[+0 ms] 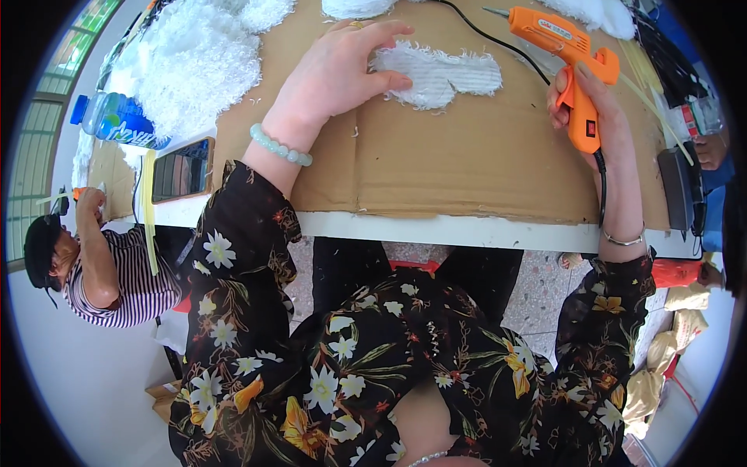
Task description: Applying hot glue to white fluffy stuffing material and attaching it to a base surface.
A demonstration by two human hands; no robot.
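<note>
In my right hand (587, 101) is an orange glue gun (572, 54), gripped by its handle, its nozzle pointing left above the far part of the table. A black cord (601, 187) hangs from the handle's end. My left hand (338, 70) rests over the left end of a fluffy white fabric piece (459, 76), thumb and fingers apart and curved around its edge. The piece lies flat with frayed edges and a small notch in its near side. Beneath it is a brown cardboard sheet (436, 163).
A big heap of white fluff (206, 66) covers the far left. Beside it are a blue-labelled bottle (117, 119), a phone (183, 170) and pale glue sticks (148, 210). A black box (679, 187) stands at the right edge. A person in stripes (124, 276) sits at left; another person's hand (710, 150) shows at right.
</note>
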